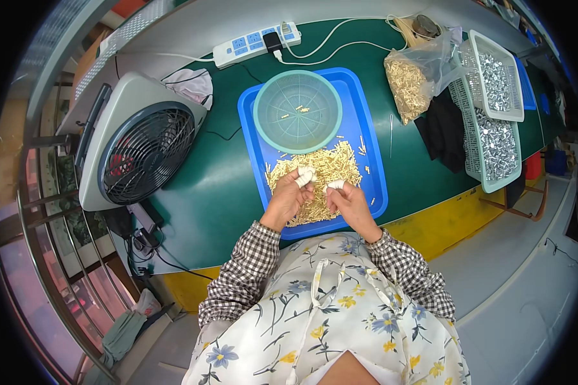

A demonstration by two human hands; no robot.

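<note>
Both of my hands are over a heap of small brass-coloured metal pins (340, 160) in a blue tray (380, 186). White wraps cover some of my fingertips. My left hand (290, 200) is closed, its thumb and fingers pinched together above the left part of the heap; whatever it pinches is too small to make out. Close by on the right, my right hand (351, 204) is also closed, with fingers curled in and their contents hidden. A pale green round plastic basket (263, 131) stands in the far part of the tray, with a few pins on its bottom.
A grey box fan (144, 151) stands at left. Behind the tray lies a power strip (250, 43) with cables. To the right are a plastic bag of brass-coloured parts (408, 86), a thin metal rod (391, 135), black cloth (444, 131) and baskets of silvery parts (498, 151).
</note>
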